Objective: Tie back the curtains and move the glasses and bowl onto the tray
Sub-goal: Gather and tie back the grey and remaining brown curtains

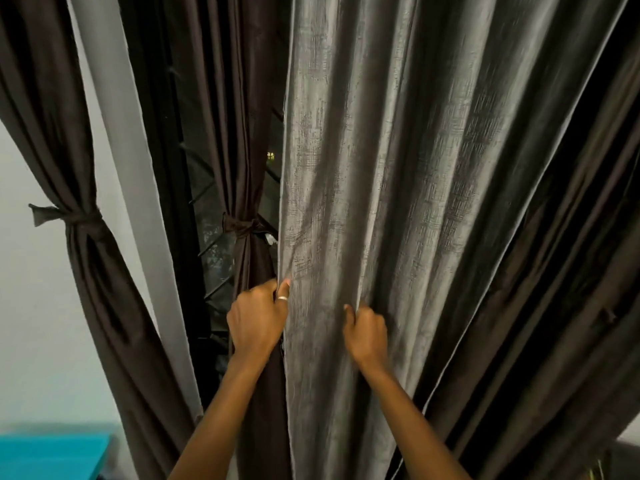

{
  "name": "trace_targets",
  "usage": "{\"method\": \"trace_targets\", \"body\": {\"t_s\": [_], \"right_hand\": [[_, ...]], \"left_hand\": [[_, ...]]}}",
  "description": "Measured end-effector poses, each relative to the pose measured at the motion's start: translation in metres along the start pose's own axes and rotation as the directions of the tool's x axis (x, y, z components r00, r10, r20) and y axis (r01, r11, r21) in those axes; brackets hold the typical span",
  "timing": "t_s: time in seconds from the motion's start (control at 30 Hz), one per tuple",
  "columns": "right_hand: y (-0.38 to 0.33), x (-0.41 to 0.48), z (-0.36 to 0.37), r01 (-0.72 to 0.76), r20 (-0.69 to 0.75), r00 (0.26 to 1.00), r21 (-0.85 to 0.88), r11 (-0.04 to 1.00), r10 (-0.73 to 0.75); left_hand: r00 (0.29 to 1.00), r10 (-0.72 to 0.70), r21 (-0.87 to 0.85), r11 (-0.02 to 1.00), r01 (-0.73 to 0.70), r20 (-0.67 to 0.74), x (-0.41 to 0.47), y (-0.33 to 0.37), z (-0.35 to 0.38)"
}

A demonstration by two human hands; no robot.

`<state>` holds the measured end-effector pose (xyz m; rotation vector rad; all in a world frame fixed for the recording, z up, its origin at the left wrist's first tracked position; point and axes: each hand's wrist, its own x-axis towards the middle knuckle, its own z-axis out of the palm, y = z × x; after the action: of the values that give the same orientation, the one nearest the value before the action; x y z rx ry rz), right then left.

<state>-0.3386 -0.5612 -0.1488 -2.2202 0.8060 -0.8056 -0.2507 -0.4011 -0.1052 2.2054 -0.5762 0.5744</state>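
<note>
Left grip (258,320): your fingers and thumb are curled tight on the left hem of the grey curtain (381,150), pinching the edge low down. A ring (282,298) shows on one digit.
Right grip (367,332): clamped on a fold of the same grey curtain, a little lower than your left and near it, knuckles toward you.
Grey curtain: it hangs loose and untied, filling the middle and right of the view. Its pleats draw in toward your two hands, and darker brown folds (554,306) lie along its right side.
Middle brown curtain (242,150): gathered and bound by a knotted tie-back (242,226) just left of the hem you hold. Its lower part touches your left wrist.
Far-left brown curtain (52,116): also gathered, with its own tie-back (78,218) knotted round it at about the same height.
Window grille (207,216): dark diagonal bars show in the gap between the middle brown curtain and a pale pillar (117,133).
Lower left corner: a teal surface (52,455) sits against the wall; you cannot tell what it is.
</note>
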Motion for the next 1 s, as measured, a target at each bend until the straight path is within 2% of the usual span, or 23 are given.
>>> {"method": "trace_targets", "body": {"t_s": [0.1, 0.2, 0.3, 0.4, 0.57, 0.73, 0.83, 1.0], "right_hand": [[-0.012, -0.004, 0.009, 0.081, 0.036, 0.996, -0.066, 0.995, -0.078], [-0.026, -0.011, 0.020, 0.166, 0.101, 0.982, -0.081, 0.983, -0.158], [-0.038, -0.017, 0.033, 0.249, 0.185, 0.954, -0.044, 0.968, -0.236], [-0.043, -0.021, 0.039, 0.243, 0.245, 0.942, -0.027, 0.970, -0.229], [-0.039, -0.018, 0.039, 0.233, 0.260, 0.942, -0.041, 0.972, -0.215], [-0.033, -0.017, 0.038, 0.274, 0.282, 0.925, -0.026, 0.961, -0.256], [-0.031, -0.016, 0.037, 0.252, 0.312, 0.923, -0.047, 0.967, -0.225], [-0.025, -0.020, 0.033, 0.279, 0.335, 0.905, 0.000, 0.960, -0.263]], "left_hand": [[0.998, -0.027, 0.036, 0.999, 0.029, -0.055, -0.020, 0.001, 0.010], [0.995, -0.069, 0.063, 0.996, 0.064, 0.077, -0.027, 0.008, 0.018], [0.988, -0.036, 0.067, 0.997, 0.026, 0.150, -0.027, 0.012, 0.021], [0.990, 0.014, 0.061, 0.998, -0.023, 0.141, -0.025, 0.008, 0.019], [0.973, 0.128, 0.029, 0.990, -0.136, 0.192, -0.021, -0.004, 0.018], [0.944, 0.172, -0.193, 0.974, -0.120, 0.283, -0.016, -0.010, 0.024], [0.954, 0.138, -0.234, 0.969, -0.075, 0.266, -0.016, -0.002, 0.026], [0.973, 0.030, -0.119, 0.993, -0.003, 0.229, -0.009, 0.018, 0.026]]}}
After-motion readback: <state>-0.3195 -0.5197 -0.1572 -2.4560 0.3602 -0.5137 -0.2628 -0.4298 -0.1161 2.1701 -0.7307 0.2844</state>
